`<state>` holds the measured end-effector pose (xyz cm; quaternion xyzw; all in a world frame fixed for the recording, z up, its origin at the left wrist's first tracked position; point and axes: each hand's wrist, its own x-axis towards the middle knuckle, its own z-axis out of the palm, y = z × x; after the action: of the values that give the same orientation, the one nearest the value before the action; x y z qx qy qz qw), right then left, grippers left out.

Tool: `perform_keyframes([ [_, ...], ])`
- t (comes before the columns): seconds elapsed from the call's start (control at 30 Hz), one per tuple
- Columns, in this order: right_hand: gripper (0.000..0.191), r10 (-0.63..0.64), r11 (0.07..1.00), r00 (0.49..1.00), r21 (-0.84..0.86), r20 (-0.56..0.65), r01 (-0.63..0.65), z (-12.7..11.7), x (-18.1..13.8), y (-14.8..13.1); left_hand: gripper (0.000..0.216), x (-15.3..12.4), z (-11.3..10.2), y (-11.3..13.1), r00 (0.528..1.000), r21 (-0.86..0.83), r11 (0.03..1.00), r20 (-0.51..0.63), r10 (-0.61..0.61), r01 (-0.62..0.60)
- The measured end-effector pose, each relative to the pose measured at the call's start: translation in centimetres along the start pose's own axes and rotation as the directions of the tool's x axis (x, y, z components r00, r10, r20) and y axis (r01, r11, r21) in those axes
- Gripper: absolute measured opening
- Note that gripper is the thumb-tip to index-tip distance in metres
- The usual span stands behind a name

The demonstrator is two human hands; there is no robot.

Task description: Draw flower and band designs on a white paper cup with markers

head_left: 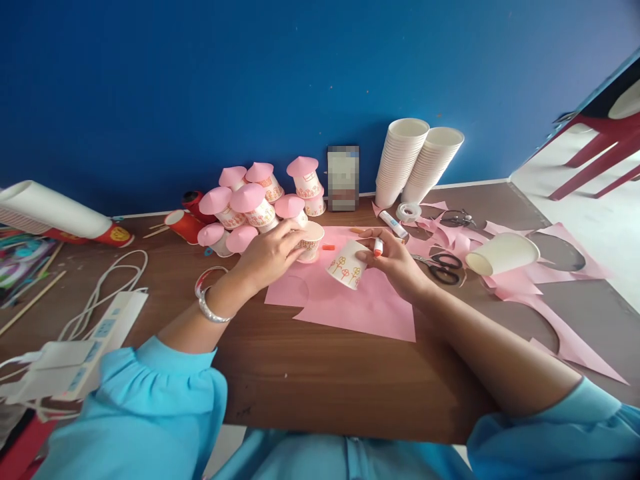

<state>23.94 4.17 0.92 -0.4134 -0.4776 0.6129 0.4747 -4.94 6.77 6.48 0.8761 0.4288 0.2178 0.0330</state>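
Observation:
My left hand (275, 253) has its fingers against the side of an upside-down paper cup (311, 235) with drawings on it. In my right hand (393, 257) is a second paper cup (345, 265), tilted, with orange and yellow flowers drawn on its side. The same hand also holds a white marker (379, 245) with a red-orange tip end. A small red-orange cap (328, 247) lies between the two cups on pink paper (360, 313). Behind my left hand stand several decorated cups with pink cone roofs (249, 198).
Two tall stacks of paper cups (404, 157) and a phone (343, 179) stand by the blue wall. To the right lie scissors (443, 268), a glue stick (393, 225), a tape roll (409, 212), a loose cup (503, 254) and pink scraps. A power strip (107, 340) sits at left.

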Motion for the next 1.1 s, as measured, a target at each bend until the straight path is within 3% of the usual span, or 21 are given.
perform_keyframes([
  [0.07, 0.059, -0.001, 1.000, 1.000, -0.021, 0.015, 0.001, -0.2, 0.1, 0.2, 0.011, 0.4, 0.1, -0.5, 0.999, -0.092, 0.995, 0.023, -0.042, 0.044],
  [0.13, 0.058, -0.036, 0.993, 0.999, -0.109, 0.005, 0.036, -0.4, 0.1, 0.3, 0.007, 0.4, 0.2, -0.4, 0.987, -0.265, 0.954, -0.032, -0.156, 0.142],
  [0.2, 0.054, -0.111, 0.954, 0.994, -0.279, -0.007, 0.104, -0.5, 0.0, 0.3, 0.007, 0.1, 0.3, -0.1, 0.931, -0.535, 0.800, -0.063, -0.359, 0.272],
  [0.27, 0.051, -0.196, 0.870, 0.980, -0.457, 0.020, 0.183, -0.3, -0.2, 0.1, 0.013, -0.3, 0.4, 0.4, 0.820, -0.825, 0.439, 0.050, -0.571, 0.356],
  [0.33, 0.049, -0.263, 0.766, 0.961, -0.587, 0.084, 0.261, 0.1, -0.5, 0.0, 0.013, -0.6, 0.7, 0.9, 0.682, -0.954, 0.014, 0.205, -0.702, 0.301],
  [0.37, 0.048, -0.300, 0.710, 0.947, -0.635, 0.118, 0.304, 0.4, -0.7, -0.1, 0.010, -0.6, 0.9, 1.2, 0.622, -0.957, -0.148, 0.275, -0.733, 0.249],
  [0.43, 0.047, -0.383, 0.586, 0.907, -0.713, 0.177, 0.386, 1.0, -1.0, 0.1, 0.018, -0.4, 1.4, 1.7, 0.514, -0.919, -0.362, 0.388, -0.765, 0.156],
  [0.47, 0.047, -0.425, 0.522, 0.882, -0.740, 0.204, 0.423, 1.3, -1.0, 0.3, 0.022, -0.3, 1.7, 2.0, 0.487, -0.896, -0.426, 0.431, -0.759, 0.129],
  [0.57, 0.048, -0.504, 0.373, 0.816, -0.780, 0.285, 0.503, 1.8, -0.9, 1.1, 0.033, 0.1, 2.2, 2.6, 0.450, -0.842, -0.534, 0.506, -0.736, 0.075],
  [0.67, 0.047, -0.504, 0.317, 0.799, -0.791, 0.327, 0.523, 1.8, -0.7, 1.7, 0.036, 0.3, 2.7, 2.9, 0.443, -0.814, -0.579, 0.535, -0.720, 0.042],
  [0.8, 0.059, -0.501, 0.366, 0.815, -0.781, 0.293, 0.506, 1.2, -1.0, 0.6, 0.035, 0.1, 3.0, 2.8, 0.465, -0.786, -0.618, 0.551, -0.693, 0.010],
  [0.9, 0.051, -0.506, 0.462, 0.838, -0.755, 0.206, 0.465, 1.1, -0.8, -1.9, 0.032, 0.0, 3.1, 2.9, 0.470, -0.771, -0.637, 0.559, -0.683, -0.008],
  [1.1, 0.066, -0.483, 0.530, 0.849, -0.700, 0.215, 0.479, 4.5, 3.4, -6.0, 0.026, 0.0, 3.3, 3.2, 0.499, -0.795, -0.607, 0.530, -0.686, 0.009],
])
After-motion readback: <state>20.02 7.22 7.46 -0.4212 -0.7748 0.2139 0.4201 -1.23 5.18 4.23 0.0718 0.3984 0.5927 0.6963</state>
